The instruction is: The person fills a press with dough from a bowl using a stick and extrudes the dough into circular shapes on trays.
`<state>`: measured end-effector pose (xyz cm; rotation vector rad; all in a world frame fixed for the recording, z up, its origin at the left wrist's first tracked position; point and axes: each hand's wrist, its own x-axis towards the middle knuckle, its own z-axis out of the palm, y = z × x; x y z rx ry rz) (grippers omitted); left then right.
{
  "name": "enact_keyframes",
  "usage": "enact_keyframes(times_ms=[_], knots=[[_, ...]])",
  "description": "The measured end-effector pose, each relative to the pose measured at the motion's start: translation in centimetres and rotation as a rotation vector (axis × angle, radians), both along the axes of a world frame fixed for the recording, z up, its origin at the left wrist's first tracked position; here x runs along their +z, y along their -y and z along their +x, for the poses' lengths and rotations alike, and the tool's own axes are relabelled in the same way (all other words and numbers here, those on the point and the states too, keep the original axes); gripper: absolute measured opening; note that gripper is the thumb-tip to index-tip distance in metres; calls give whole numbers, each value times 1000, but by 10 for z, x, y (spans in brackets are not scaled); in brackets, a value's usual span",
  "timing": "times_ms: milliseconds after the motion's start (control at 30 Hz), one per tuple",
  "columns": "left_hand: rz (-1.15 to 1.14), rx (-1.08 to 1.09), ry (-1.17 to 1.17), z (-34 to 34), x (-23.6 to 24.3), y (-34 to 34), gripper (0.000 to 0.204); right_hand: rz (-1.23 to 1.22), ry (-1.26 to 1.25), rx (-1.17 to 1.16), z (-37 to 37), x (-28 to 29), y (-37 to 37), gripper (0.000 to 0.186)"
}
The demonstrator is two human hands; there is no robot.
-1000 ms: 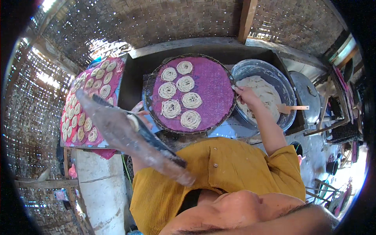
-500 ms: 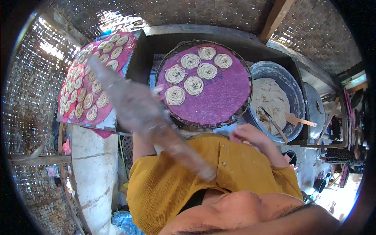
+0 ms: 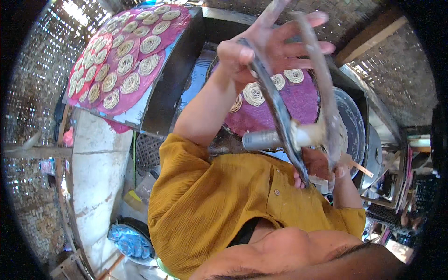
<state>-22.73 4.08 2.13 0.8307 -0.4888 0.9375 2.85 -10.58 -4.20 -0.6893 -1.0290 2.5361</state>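
Note:
My left hand (image 3: 270,49) is raised over the round tray, fingers spread, its thumb by the upper end of a dark floury bar (image 3: 287,130). This bar and a paler one (image 3: 324,79) form a long two-handled tool, with a metal cylinder (image 3: 261,139) set across it. My right hand (image 3: 317,175), partly hidden, grips the tool's lower ends near my mustard top (image 3: 214,196). Behind the tool, pale noodle nests (image 3: 254,94) lie on the round tray's purple cloth (image 3: 275,116).
A board covered with pink cloths (image 3: 128,98) and several noodle nests is at upper left. A basin of dough (image 3: 354,121) and a metal lid stand right. A woven wall (image 3: 32,196) runs along the left; a dark mesh basket (image 3: 147,151) sits below the board.
My right hand has left the tray's rim and now grips the tool. The tool has swung upright toward the right. My left hand has risen and spread its fingers. The view has shifted.

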Motion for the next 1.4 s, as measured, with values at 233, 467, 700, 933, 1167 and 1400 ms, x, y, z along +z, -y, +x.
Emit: enact_keyframes(times_ms=[233,467,700,933,1167,1400], knots=[[78,141,81,4,-42,-29,71,31,173,-113,21,10,-17,101],[-413,77,106,-7,-106,-66,46,107,395,-148,1,5,-35,97],[-371,125,139,-1,-96,-35,43,155,619,-266,-4,48,-11,93],[-160,227,177,-20,-50,-34,38,375,708,-194,-10,55,-24,78],[-78,142,179,-13,-58,-15,43,296,697,-126,11,58,-5,76],[81,73,305,-12,-46,-28,37,510,805,-176,-3,79,-17,79]])
